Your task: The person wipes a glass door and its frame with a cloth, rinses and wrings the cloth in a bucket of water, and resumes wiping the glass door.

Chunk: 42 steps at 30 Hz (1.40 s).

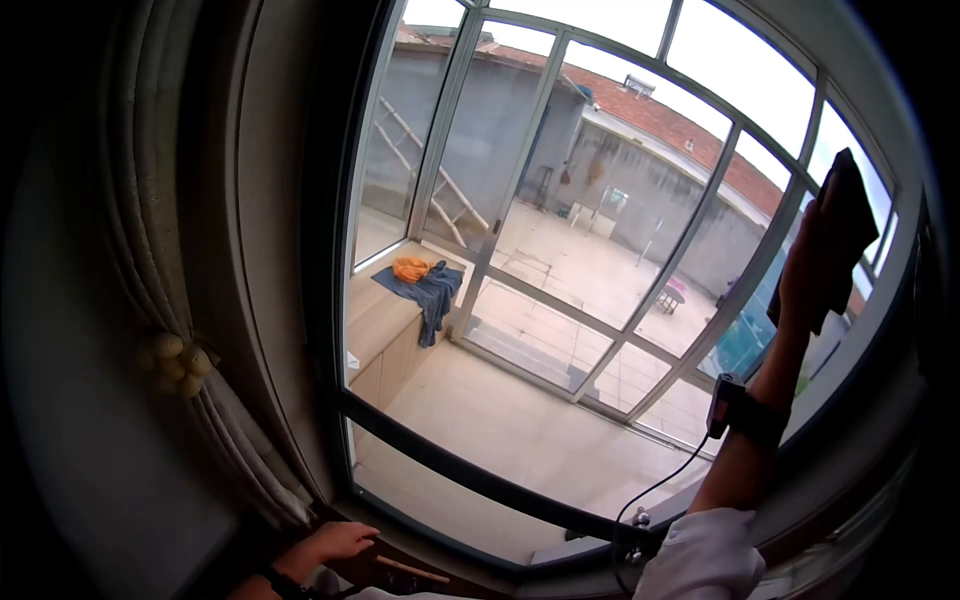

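Note:
My right hand (802,270) is raised high at the right of the head view, with a dark cloth (848,205) held in it in front of the window pane. The hand is in shadow, and I cannot tell whether the cloth presses on the glass. Low at the left, my left hand (340,541) lies over the dark sill with its fingers stretched out and holding nothing. Just right of it is a thin wooden stick (412,570), apart from the fingers.
A dark window frame (450,462) crosses in front of me. A tied curtain (150,230) hangs at left. Beyond the glass, a wooden cabinet (375,320) bears a blue garment (432,292) and an orange cloth (410,268). A cable (665,476) runs from my right wrist device.

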Motion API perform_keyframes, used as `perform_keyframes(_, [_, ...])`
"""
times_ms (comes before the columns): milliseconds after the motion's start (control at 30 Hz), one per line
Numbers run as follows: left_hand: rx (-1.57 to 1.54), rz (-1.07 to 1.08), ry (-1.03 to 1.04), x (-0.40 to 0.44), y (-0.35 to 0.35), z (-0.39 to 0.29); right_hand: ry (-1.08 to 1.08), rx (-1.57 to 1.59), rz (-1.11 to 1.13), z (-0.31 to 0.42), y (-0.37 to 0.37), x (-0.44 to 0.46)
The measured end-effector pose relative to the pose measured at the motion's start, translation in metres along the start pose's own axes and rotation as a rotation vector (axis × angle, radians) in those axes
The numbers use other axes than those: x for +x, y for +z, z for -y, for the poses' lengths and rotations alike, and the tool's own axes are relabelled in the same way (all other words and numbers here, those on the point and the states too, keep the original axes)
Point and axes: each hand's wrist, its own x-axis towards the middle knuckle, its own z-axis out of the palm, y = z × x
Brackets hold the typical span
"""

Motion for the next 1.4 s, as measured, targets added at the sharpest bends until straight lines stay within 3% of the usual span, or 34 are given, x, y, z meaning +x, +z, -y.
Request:
perform_keyframes(67, [0.012, -0.028, 0.073, 0.007, 0.003, -0.004, 0.051, 0.083, -0.007, 0.085, 0.020, 0.032])
perform_keyframes(133, [0.038, -0.022, 0.089, 0.018, 0.001, -0.017, -0.078, 0.152, -0.048, 0.176, 0.037, 0.052])
perform_keyframes(267, [0.034, 0.068, 0.123, 0.019, -0.018, -0.054, -0.103, 0.533, 0.159, 0.336, 0.048, 0.064])
perform_keyframes(400, [-0.016, -0.022, 0.087, -0.003, -0.014, -0.048, -0.126, 0.691, 0.196, 0.392, 0.032, 0.048])
perform_keyframes(467, [0.004, -0.014, 0.043, -0.015, 0.007, -0.027, -0.232, 0.800, 0.318, 0.388, 0.013, 0.028])
perform_keyframes(567, [0.017, 0.040, 0.000, -0.025, 0.020, -0.025, -0.324, 0.800, 0.324, 0.373, -0.005, -0.026])
perform_keyframes(633, [0.039, 0.068, 0.036, -0.021, 0.032, -0.028, -0.432, 0.764, 0.415, 0.343, -0.022, -0.061])
perform_keyframes(733, [0.114, 0.101, 0.054, -0.008, 0.029, -0.049, -0.390, 0.752, 0.527, 0.272, -0.048, -0.080])
perform_keyframes(800, [0.146, 0.090, 0.083, 0.004, 0.030, -0.058, -0.262, 0.678, 0.544, 0.213, -0.062, -0.084])
perform_keyframes(900, [0.151, 0.134, 0.121, 0.022, 0.035, -0.062, -0.148, 0.324, 0.604, 0.129, -0.079, -0.097])
perform_keyframes(1000, [0.150, 0.152, 0.130, 0.030, 0.041, -0.062, 0.047, -0.016, 0.472, 0.037, -0.083, -0.134])
perform_keyframes(1133, [0.094, 0.124, 0.120, 0.028, 0.050, -0.044, 0.280, -0.042, 0.246, -0.050, -0.102, -0.188])
perform_keyframes(1200, [0.058, 0.105, 0.101, 0.022, 0.054, -0.027, 0.353, 0.012, 0.174, -0.058, -0.096, -0.202])
perform_keyframes(1267, [0.034, 0.091, 0.047, 0.014, 0.054, -0.015, 0.303, -0.140, 0.151, -0.032, -0.089, -0.188])
perform_keyframes(1300, [0.052, 0.121, 0.010, 0.010, 0.051, -0.012, 0.371, -0.125, 0.215, -0.003, -0.085, -0.181])
perform_keyframes(1400, [0.004, 0.112, -0.010, 0.006, 0.060, 0.017, 0.226, -0.049, 0.266, 0.105, -0.068, -0.133])
